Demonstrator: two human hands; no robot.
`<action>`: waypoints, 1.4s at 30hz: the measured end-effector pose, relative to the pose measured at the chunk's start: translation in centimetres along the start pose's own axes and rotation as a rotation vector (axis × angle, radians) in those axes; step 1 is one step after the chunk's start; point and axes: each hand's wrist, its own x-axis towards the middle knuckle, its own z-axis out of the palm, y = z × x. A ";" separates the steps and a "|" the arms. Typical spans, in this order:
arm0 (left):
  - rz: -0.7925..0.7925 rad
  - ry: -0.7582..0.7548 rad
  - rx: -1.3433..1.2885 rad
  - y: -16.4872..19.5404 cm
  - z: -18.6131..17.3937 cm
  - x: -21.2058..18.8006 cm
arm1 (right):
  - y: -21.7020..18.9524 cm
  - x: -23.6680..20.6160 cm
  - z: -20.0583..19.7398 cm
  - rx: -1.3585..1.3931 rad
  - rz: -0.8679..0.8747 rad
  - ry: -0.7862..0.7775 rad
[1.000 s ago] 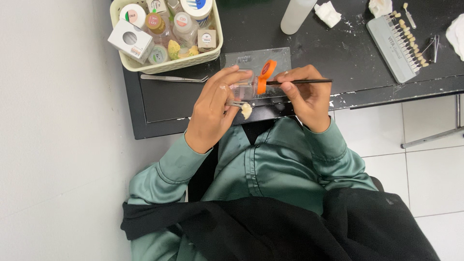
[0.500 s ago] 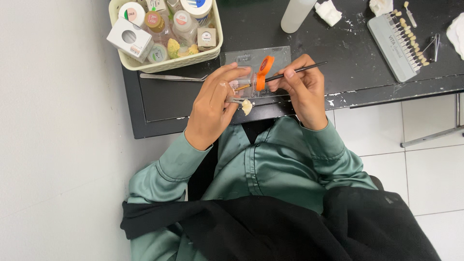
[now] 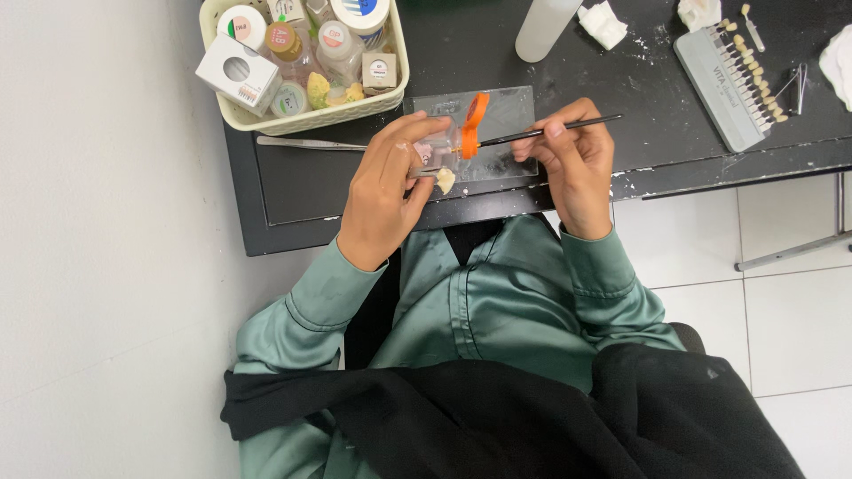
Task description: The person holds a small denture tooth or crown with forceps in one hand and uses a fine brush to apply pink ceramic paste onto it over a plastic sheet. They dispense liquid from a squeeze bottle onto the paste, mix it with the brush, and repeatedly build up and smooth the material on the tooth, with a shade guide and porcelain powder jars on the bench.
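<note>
My left hand (image 3: 383, 191) holds a small clear jar (image 3: 437, 146) with an open orange flip lid (image 3: 474, 124), plus a small cream tooth piece (image 3: 445, 180) pinched below it. My right hand (image 3: 575, 161) grips a thin dark brush (image 3: 550, 131), its tip reaching into the jar by the orange lid. Both hands hover over a clear glass slab (image 3: 506, 120) on the black desk (image 3: 461, 53). Green satin sleeves and a black apron fill the lower view.
A cream basket (image 3: 306, 117) of small jars and bottles stands at the back left. A metal instrument (image 3: 306, 143) lies in front of it. A white bottle (image 3: 543, 31), tissue (image 3: 602, 22) and a tooth shade guide (image 3: 732, 82) sit right. White wall on the left, tiled floor right.
My right hand shifted slightly right and the brush levelled out, its tip staying at the jar. My left hand keeps the jar in much the same place.
</note>
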 end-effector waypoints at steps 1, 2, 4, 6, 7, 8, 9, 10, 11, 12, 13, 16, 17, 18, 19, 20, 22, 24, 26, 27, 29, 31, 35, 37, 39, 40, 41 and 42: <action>0.002 0.007 0.007 -0.1 0.0 0.0 | -0.1 0.0 -0.2 -0.008 -0.003 0.014; 0.003 0.014 0.013 -0.2 0.0 0.0 | -0.1 -0.1 -0.4 -0.015 -0.006 0.029; -0.008 0.023 0.025 -0.3 0.0 0.1 | -0.3 -0.2 -0.8 -0.012 -0.026 0.061; -0.033 0.028 0.035 -0.4 -0.1 0.1 | -0.5 -0.4 -1.3 -0.010 -0.052 0.088; -0.043 0.032 0.035 -0.5 -0.1 0.1 | -0.6 -0.5 -1.5 -0.010 -0.066 0.101; -0.052 0.035 0.034 -0.5 -0.2 0.1 | -0.8 -0.6 -1.7 -0.010 -0.082 0.114; -0.060 0.039 0.033 -0.5 -0.2 0.1 | -0.9 -0.7 -1.9 -0.037 -0.086 0.134; -0.079 0.044 0.026 -0.5 -0.2 0.2 | -1.1 -0.7 -2.1 -0.065 -0.089 0.154; -0.099 0.049 0.019 -0.5 -0.2 0.2 | -1.2 -0.8 -2.3 -0.092 -0.091 0.174; -0.118 0.054 0.012 -0.5 -0.3 0.2 | -1.3 -0.9 -2.4 -0.157 -0.088 0.173; -0.138 0.059 -0.016 -0.5 -0.3 0.2 | -1.4 -0.9 -2.5 -0.222 -0.084 0.172; -0.200 0.071 -0.043 -0.3 -0.5 0.2 | -1.6 -1.1 -2.6 -0.314 -0.070 0.118; -0.220 0.072 -0.017 -0.3 -0.5 0.2 | -1.6 -1.1 -2.6 -0.328 -0.066 0.091; -0.240 0.071 0.008 -0.3 -0.5 0.2 | -1.6 -1.2 -2.6 -0.334 -0.067 0.074; -0.234 0.081 -0.003 -0.3 -0.5 0.2 | -1.6 -1.2 -2.6 -0.341 -0.067 0.057; -0.227 0.092 -0.015 -0.2 -0.5 0.1 | -1.5 -1.2 -2.6 -0.347 -0.069 0.040; -0.180 0.122 -0.021 -0.2 -0.6 0.2 | -1.5 -1.3 -2.6 -0.337 -0.099 0.028; -0.099 0.155 -0.018 -0.1 -0.7 0.3 | -1.5 -1.4 -2.7 -0.322 -0.118 0.019; -0.150 0.139 -0.100 0.2 -0.8 0.5 | -1.5 -1.5 -2.8 -0.302 -0.129 0.015; -0.174 0.131 -0.142 0.3 -1.0 0.5 | -1.5 -1.5 -2.8 -0.317 -0.129 0.008; -0.257 0.115 -0.217 0.5 -1.3 0.6 | -1.4 -1.6 -2.9 -0.347 -0.125 -0.009; -0.282 0.102 -0.244 0.7 -1.4 0.7 | -1.5 -1.8 -2.9 -0.350 -0.150 0.000; -0.220 0.094 -0.195 0.4 -1.5 0.8 | -1.3 -1.7 -2.9 -0.363 -0.159 0.022; -0.197 0.088 -0.180 0.2 -1.4 0.9 | -1.2 -1.5 -2.9 -0.367 -0.171 0.034; -0.194 0.077 -0.176 0.2 -1.3 1.0 | -1.3 -1.6 -2.9 -0.356 -0.167 0.061; -0.190 0.072 -0.173 0.2 -1.3 1.1 | -1.3 -1.7 -2.8 -0.343 -0.163 0.081; -0.186 0.067 -0.171 0.1 -1.2 1.2 | -1.4 -1.7 -2.9 -0.331 -0.159 0.101; -0.182 0.063 -0.168 0.1 -1.2 1.2 | -1.4 -1.8 -2.8 -0.244 -0.174 0.141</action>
